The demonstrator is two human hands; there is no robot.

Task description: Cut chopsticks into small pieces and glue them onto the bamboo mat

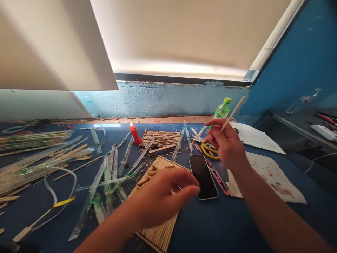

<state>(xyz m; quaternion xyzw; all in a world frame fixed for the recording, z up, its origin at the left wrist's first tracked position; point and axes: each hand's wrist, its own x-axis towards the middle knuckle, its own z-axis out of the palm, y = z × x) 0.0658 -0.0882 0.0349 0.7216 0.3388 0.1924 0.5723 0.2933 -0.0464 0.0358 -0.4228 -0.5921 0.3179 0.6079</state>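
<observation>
My right hand [226,144] is raised over the far right part of the table, its fingers closed on a slim wooden stick [238,106] that slants up to the right. My left hand [165,193] hovers in front of a panel of wooden sticks [164,235] laid side by side, hiding its middle. Thumb and index tip of this hand meet in a pinch; anything between them is too small to make out. Curved brown pieces [152,170] stand on the panel. A dark phone [202,177] lies just right of the left fingertips.
A lit red candle [134,134] stands beside a smaller stick panel [160,138]. Clear wrappers [106,182] and stick bundles [34,140] cover the left side. Pink-handled scissors [219,181], yellow-handled scissors [210,151], a green-capped bottle [222,109] and stained paper [271,175] lie or stand right.
</observation>
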